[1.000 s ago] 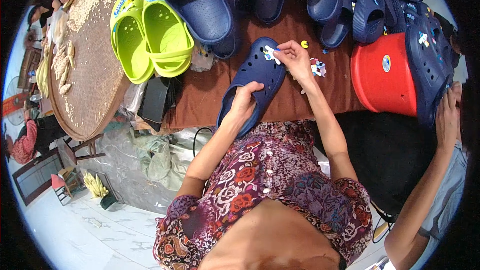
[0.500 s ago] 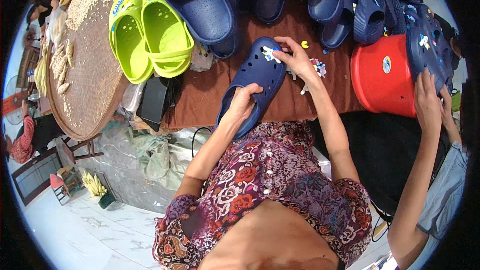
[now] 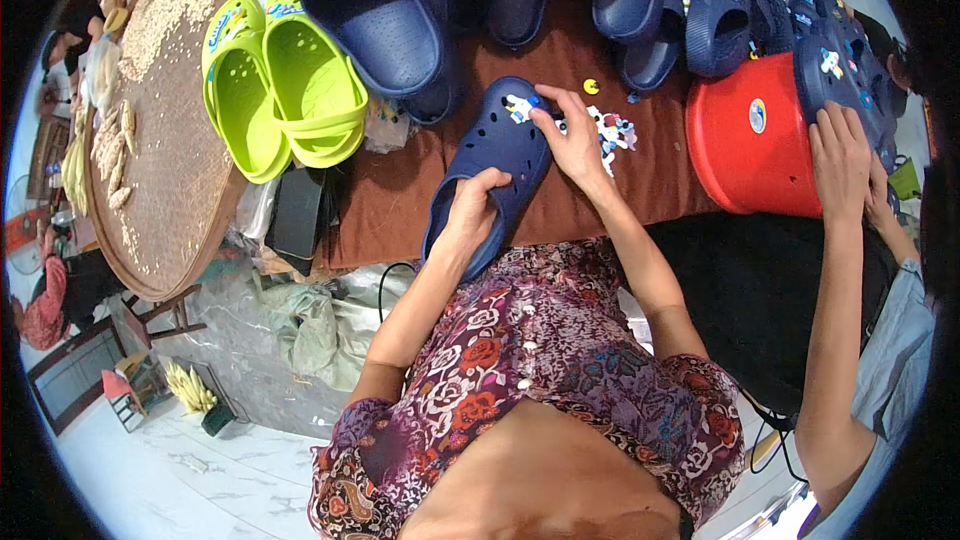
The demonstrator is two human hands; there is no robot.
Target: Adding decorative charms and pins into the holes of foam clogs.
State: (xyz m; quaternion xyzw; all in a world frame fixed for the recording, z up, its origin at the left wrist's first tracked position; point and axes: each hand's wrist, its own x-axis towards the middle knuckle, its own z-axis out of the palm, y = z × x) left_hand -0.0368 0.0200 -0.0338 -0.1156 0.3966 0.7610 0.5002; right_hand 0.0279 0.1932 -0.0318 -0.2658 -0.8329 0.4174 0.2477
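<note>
- While the left hand (image 3: 478, 202) wraps around the heel of a navy clog (image 3: 495, 165) at centre frame, fingers curled on its rim, the clog lies on the brown cloth (image 3: 380, 205).
- Right hand (image 3: 570, 140) pinches a small white charm (image 3: 518, 106) against the clog's toe.
- More charms (image 3: 612, 130) sit just right.
- Far right, another person's hand (image 3: 838, 155) rests on a red tub (image 3: 745, 135).
- Upper left, green clogs (image 3: 280, 90).
</note>
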